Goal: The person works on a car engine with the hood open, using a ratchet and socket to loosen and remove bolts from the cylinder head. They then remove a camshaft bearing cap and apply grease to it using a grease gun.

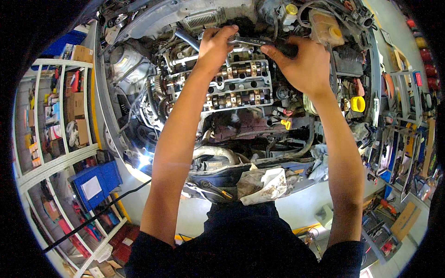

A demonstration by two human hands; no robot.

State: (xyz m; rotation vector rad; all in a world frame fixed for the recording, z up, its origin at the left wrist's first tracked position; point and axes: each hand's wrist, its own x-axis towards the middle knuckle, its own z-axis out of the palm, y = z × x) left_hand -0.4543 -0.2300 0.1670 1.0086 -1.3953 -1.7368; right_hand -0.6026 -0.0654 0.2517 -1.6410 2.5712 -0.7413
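Observation:
Both my hands are over the far side of an open car engine [241, 85], whose two camshafts lie exposed. A long ratchet wrench [250, 41] with a silver shaft and dark grip runs sideways between them. My left hand [215, 48] is closed round its head end, which the fingers mostly hide. My right hand [303, 65] wraps the dark handle end, thumb along the shaft. A bluish metal tube [187, 40] shows just left of my left hand. What the wrench's head sits on is hidden.
Dirty rags [266, 185] and a small ratchet with a yellow-and-black handle [217, 189] lie on the front edge of the engine bay. A bright lamp [144, 160] shines at the left. A yellow cap [357, 104] stands at the right. Shelves [60, 153] line the left.

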